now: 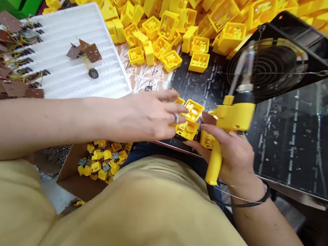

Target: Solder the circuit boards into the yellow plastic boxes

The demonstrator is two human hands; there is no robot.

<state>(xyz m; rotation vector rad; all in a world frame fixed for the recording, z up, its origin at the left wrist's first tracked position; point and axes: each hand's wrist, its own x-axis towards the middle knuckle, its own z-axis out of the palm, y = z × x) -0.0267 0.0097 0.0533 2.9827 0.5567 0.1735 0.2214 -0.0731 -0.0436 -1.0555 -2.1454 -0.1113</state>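
My left hand (148, 115) reaches across to the right, its fingers closed on small yellow plastic housings (190, 120) at the near edge of the black mat (299, 139). My right hand (231, 155) is wrapped round the handle of a yellow soldering gun (226, 122), whose tip points up and away. A further yellow housing (206, 139) sits against the right hand's fingers, just below the gun's body.
A big heap of yellow housings (177, 13) fills the far side. A white ribbed tray (77, 52) with a brown circuit board (90, 52) lies left, beside more boards and wires (7, 60). A black fan (274, 64) stands right. A cardboard box (86, 169) of assembled pieces sits below.
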